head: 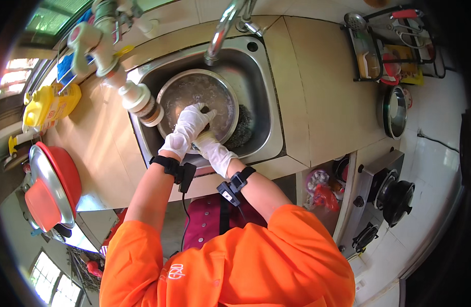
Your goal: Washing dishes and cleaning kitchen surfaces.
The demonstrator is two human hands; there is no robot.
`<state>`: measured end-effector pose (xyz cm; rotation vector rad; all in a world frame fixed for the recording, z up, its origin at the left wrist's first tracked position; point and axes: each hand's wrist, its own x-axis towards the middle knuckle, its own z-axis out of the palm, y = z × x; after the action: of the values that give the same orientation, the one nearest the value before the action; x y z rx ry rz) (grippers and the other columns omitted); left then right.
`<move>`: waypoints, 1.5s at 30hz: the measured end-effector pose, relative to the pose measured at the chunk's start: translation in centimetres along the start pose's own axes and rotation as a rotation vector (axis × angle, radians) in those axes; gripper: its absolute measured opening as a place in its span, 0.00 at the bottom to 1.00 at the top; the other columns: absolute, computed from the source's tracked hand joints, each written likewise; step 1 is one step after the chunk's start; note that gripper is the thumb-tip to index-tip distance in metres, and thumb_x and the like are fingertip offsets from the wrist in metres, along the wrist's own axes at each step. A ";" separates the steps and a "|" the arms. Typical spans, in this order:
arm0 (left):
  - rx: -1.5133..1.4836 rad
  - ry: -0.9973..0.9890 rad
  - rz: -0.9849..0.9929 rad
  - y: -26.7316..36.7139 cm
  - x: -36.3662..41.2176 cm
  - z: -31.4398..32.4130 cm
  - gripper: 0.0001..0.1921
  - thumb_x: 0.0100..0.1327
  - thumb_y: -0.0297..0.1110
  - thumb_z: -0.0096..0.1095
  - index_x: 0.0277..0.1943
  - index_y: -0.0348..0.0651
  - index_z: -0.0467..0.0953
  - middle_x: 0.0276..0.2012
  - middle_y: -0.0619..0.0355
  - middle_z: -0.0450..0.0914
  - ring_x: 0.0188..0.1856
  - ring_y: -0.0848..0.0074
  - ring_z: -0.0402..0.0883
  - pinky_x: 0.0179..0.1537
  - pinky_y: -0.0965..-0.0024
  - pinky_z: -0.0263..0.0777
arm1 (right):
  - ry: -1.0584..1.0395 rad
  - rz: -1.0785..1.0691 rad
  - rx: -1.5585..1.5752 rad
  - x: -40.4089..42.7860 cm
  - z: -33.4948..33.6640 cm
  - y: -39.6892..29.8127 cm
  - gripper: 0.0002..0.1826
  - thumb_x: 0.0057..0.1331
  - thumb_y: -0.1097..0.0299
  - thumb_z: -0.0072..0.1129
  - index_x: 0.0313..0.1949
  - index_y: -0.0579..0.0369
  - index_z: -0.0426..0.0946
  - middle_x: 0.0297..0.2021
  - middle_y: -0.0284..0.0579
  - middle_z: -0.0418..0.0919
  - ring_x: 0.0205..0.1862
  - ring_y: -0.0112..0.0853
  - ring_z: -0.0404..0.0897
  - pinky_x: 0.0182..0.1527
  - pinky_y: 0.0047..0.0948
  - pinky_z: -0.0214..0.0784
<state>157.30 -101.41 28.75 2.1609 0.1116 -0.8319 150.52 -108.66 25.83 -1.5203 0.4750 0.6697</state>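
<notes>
A round metal basin of bubbly, cloudy water sits in the stainless-steel sink. Over its near part, my left hand in a white glove has its fingers bent, with something dark showing at the fingertips. My right hand, also gloved, is close beside it at the basin's near rim, its fingers largely hidden by the left hand. Whether either hand grips the dark thing is not visible. A dark, wiry scouring mesh lies in the sink, right of the basin.
A chrome faucet arches over the sink's back edge. White plastic pipework with a tap reaches over its left side. At left are a yellow jug and a red basin. A gas stove and metal bowl are right.
</notes>
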 end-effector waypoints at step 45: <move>0.235 0.477 0.244 -2.3 -8.8 -11.3 0.13 0.62 0.32 0.61 0.49 0.40 0.74 0.43 0.57 0.77 0.47 0.69 0.75 0.49 0.67 0.69 | 0.327 -0.507 0.361 -0.2 -5.0 -14.1 0.27 0.69 0.50 0.51 0.60 0.56 0.64 0.43 0.44 0.75 0.40 0.27 0.73 0.42 0.27 0.65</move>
<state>155.62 -90.14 37.69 2.4967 -0.0123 -0.1877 160.32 -112.71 36.34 -1.3299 0.4037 -0.0622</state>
